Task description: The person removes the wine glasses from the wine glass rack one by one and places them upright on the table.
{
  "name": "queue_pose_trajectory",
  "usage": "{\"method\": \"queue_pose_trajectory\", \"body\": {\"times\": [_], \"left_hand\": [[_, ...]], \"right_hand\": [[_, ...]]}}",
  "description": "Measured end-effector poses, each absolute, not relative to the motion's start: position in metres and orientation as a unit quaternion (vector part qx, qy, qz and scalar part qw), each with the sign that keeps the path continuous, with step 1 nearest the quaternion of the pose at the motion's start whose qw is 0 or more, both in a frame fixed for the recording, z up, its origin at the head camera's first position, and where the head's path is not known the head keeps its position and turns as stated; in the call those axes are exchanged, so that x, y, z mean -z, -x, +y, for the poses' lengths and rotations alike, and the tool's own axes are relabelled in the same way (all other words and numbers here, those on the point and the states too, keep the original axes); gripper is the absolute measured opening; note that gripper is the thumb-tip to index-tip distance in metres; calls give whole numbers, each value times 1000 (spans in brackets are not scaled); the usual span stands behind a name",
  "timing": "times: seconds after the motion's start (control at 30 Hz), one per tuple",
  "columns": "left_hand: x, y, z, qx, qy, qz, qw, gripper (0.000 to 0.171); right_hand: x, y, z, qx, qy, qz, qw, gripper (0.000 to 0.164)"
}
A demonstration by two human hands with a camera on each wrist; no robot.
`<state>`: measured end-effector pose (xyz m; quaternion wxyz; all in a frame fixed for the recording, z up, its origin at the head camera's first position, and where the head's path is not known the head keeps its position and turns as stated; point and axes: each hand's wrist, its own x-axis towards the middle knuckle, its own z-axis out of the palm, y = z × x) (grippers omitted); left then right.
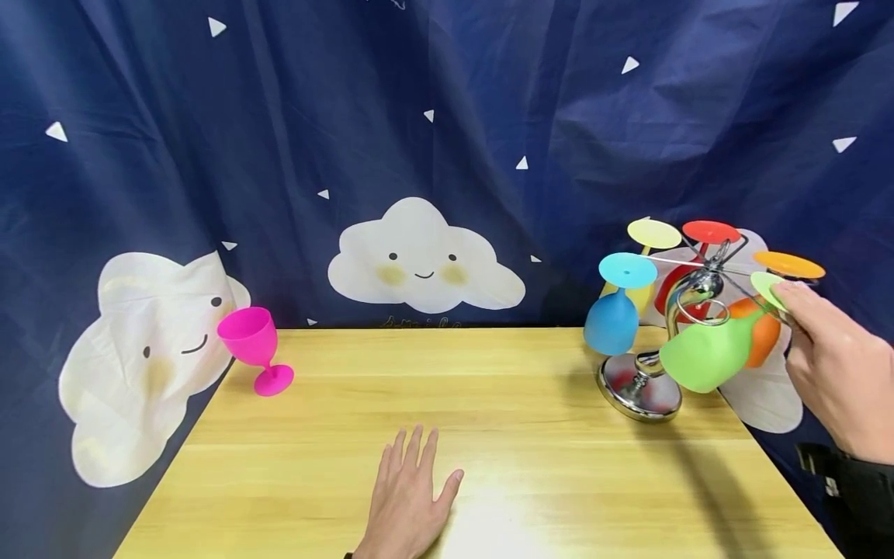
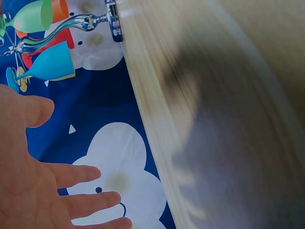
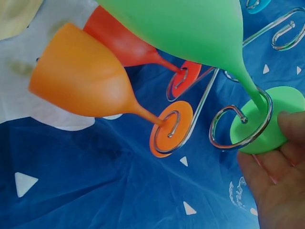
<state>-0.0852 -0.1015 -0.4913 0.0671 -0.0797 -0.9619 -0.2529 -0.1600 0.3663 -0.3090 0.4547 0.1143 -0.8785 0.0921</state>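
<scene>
My right hand (image 1: 838, 365) pinches the round base of a green goblet (image 1: 712, 349), which hangs upside down at a metal stemware rack (image 1: 673, 310). In the right wrist view a curled hook surrounds the green stem just by the base, and thumb and fingers (image 3: 267, 169) hold the base's edge. Blue (image 1: 611, 322), yellow (image 1: 639, 299), red (image 1: 673, 287) and orange (image 1: 764, 334) goblets hang by their bases on the other hooks. One hook, facing the front, holds no goblet. My left hand (image 1: 408, 497) is at the table's front middle, fingers straight, holding nothing.
A magenta goblet (image 1: 251, 338) stands upright at the table's back left. The rack's round chrome base (image 1: 639, 392) stands on the wooden table (image 1: 419, 388) near its back right edge. Behind hangs a dark blue curtain (image 1: 489, 155) with smiling clouds and white triangles.
</scene>
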Motion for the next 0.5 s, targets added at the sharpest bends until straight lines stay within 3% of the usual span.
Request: {"method": "queue_pose_trajectory", "body": {"times": [0.5], "left_hand": [[495, 86, -100, 264, 70, -960, 66, 76]], "right_hand": [[299, 184, 389, -158, -58, -885, 435, 33]]}}
